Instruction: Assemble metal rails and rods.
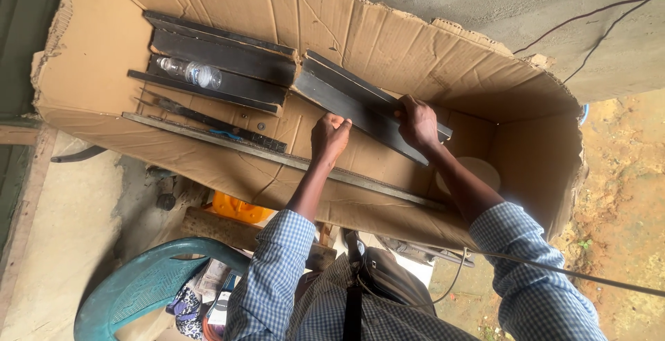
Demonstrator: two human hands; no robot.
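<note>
Far left: a teal plastic chair near the bottom edge, on a grey concrete floor. Above it, a large sheet of brown cardboard, spread flat as a work surface, torn along the edges.

On the left part of the cardboard: a stack of dark metal angle bars, lying side by side. On top of them, a clear plastic water bottle, lying on its side. Just near of the stack, some slim dark tools, too small to tell exactly. Near of these, a long thin metal strip, running from left to right along the near edge of the cardboard.

Under the near edge of the cardboard, an orange object, partly hidden.

In the middle: the left hand, with a checked blue sleeve behind it. Fingers curled into a loose fist, resting on the cardboard just beside the near edge of a dark metal angle bar; whether touching the bar, cannot tell. This bar lies diagonally in the centre of the cardboard, apart from the stack.

More to the right: the right hand, fingers closed over the far edge of the same bar, pressing it down.

Right of the hand, a pale round plate on the cardboard. Far right: sandy ground and thin black cables over a concrete slab.
</note>
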